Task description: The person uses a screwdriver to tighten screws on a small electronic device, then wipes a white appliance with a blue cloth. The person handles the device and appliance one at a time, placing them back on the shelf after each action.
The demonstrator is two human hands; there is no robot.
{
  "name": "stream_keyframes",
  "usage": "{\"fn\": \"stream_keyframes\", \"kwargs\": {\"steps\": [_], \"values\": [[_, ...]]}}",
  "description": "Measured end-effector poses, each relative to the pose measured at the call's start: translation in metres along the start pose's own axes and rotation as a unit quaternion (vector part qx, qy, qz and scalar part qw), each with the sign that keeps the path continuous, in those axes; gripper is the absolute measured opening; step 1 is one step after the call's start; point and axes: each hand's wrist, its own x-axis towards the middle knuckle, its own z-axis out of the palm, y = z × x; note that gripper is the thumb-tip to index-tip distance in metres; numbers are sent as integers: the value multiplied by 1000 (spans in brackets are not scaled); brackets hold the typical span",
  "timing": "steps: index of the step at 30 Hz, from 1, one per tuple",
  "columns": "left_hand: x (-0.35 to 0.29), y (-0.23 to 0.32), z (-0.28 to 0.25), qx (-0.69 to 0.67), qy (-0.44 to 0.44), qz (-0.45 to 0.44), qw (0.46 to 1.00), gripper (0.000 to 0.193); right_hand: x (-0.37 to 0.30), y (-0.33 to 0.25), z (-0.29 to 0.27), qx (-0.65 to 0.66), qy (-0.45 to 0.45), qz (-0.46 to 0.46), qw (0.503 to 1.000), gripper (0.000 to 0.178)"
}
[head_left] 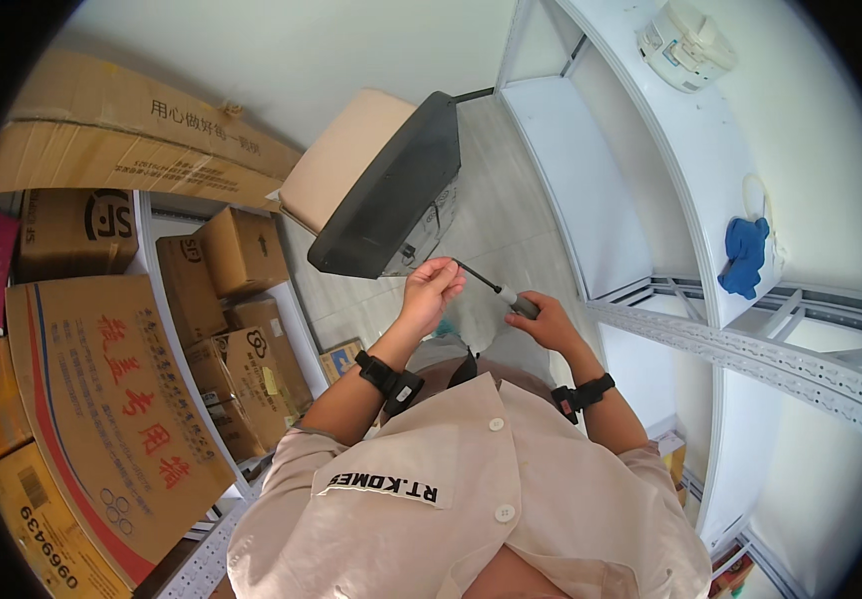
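Observation:
My right hand (545, 321) is closed round the grey handle of a screwdriver (517, 301), whose thin dark shaft points up and to the left. At the far end of that shaft, my left hand (431, 292) has its thumb and fingers pinched together. Whether they hold the tip itself or some small part on it cannot be made out. Just beyond my left hand stands a large piece with a beige padded block and a dark panel (391, 195), tilted, with a greyish part below the panel.
Cardboard boxes (116, 399) fill the shelving on my left, and a long carton (141, 135) lies on top. White metal shelves (575, 180) stand on my right. They bear a white bucket (685, 50) and a blue cloth or glove (745, 256). Grey flooring (501, 180) lies ahead.

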Motion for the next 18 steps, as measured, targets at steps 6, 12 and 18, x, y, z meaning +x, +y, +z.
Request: {"fn": "stream_keyframes", "kwargs": {"steps": [6,12,18], "values": [[-9,-39,28,16,64,74,995,13,-12,31,-32,-21,-18,-54,998,34],[-24,-90,76,20,89,109,990,10,-42,68,-81,-61,-32,-82,994,36],[-34,-137,121,26,76,100,992,9,-85,80,-139,-110,-5,-96,989,38]]}}
